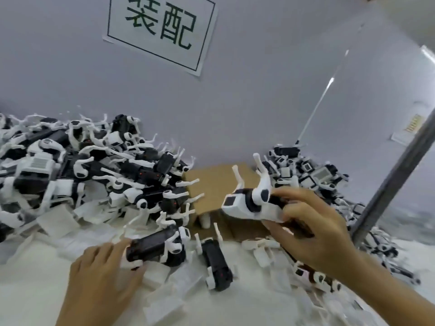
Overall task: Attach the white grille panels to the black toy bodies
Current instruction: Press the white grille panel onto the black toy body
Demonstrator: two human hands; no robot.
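Nearest, loose white panels [162, 300] litter the table [35, 290]. The left hand [103, 276] grips a black body [153, 249] lying there, another body [216, 267] just right of it. The right hand [313, 229] holds a panelled toy [251, 204] aloft, apparently finished. Farther back, a large left heap [77, 175] and a smaller right heap [308, 175] flank a cardboard box [211, 184]; much work seemingly remains.

White table [35, 290]; toy piles [94, 172]; cardboard [211, 182]
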